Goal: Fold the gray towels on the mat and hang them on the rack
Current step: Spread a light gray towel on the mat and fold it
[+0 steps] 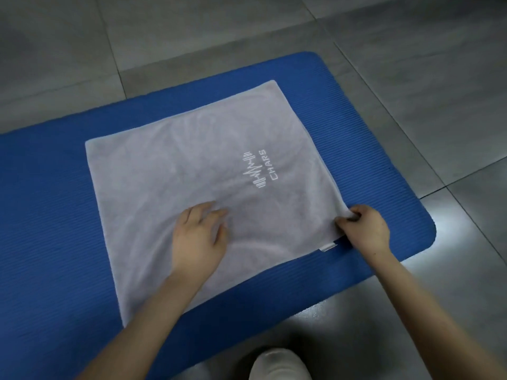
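The right hand's fingers (352, 215) are curling together and clamping on the edge of the towel (192, 160), thumb and fingertips bunching a little of the cloth between them. The pinch is sitting toward the right end of the mat (41, 215), just up from the towel's near right corner. The right hand (365, 229) itself is hovering over the bare blue strip at that end of the mat, and its forearm is reaching back across the mat's near edge.

The left hand's fingers (216, 212) are lying straight and slightly apart, pressing flat on the cloth and gripping nothing. The left hand (200, 237) is resting palm down on the towel about midway along the visible mat, nearer the mat's near edge than its far one.

The towel is lying spread open on the mat, turned a little against the mat's edges, with blue showing on every side of it. A white logo (260, 168) (the letters read CHARS) is facing up on the half toward the mat's right end. A small white tag (328, 246) is sticking out from the towel's near edge, just beside the right hand.

The mat is lying on a gray tiled floor (411, 78). A white shoe (279, 363) is showing just off the mat's near edge.
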`<state>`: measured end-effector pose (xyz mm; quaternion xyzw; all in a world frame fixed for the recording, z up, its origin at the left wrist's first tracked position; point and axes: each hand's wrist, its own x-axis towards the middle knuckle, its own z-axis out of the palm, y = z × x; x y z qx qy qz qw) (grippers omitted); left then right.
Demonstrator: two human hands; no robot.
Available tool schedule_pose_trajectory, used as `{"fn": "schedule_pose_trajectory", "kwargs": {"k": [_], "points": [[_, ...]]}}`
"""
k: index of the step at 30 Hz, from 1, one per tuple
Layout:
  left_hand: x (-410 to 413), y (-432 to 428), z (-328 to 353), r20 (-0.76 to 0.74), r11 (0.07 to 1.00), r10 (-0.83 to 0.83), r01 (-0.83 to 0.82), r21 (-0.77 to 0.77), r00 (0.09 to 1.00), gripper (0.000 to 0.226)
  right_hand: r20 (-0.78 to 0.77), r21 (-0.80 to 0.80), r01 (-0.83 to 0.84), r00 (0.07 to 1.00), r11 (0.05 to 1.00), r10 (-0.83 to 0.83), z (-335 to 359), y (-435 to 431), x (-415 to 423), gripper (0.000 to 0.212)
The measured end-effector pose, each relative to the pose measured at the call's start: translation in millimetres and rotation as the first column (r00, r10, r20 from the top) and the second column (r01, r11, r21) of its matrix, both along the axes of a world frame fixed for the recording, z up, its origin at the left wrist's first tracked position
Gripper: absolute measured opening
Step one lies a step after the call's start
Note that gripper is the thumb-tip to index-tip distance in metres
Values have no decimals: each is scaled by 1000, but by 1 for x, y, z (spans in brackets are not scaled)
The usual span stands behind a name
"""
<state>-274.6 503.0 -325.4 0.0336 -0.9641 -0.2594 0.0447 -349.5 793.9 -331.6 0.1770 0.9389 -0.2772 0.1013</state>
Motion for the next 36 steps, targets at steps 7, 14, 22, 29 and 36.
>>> {"fn": "schedule_pose_trajectory", "kwargs": {"k": [7, 14, 22, 29, 36], "points": [[29, -33, 48, 499, 564, 273, -557, 610, 823, 16, -307, -290, -224, 943, 930, 131, 94, -95, 12, 14], [77, -52, 60, 679, 159, 302, -738, 656, 669, 21, -390, 175, -788, 495, 591, 776, 89, -199, 101, 40], [104, -57, 37, 777, 14, 317, -822, 570, 544, 15, -23, 110, -963, 245, 246, 969, 27, -216, 109, 19], [90, -63, 32, 791, -65, 321, -821, 567, 521, 11, -70, 3, -830, 556, 557, 828, 35, -277, 22, 15], [75, -52, 29, 742, 33, 375, -808, 588, 555, 20, -154, 345, -773, 513, 532, 845, 12, -352, -16, 34]]}}
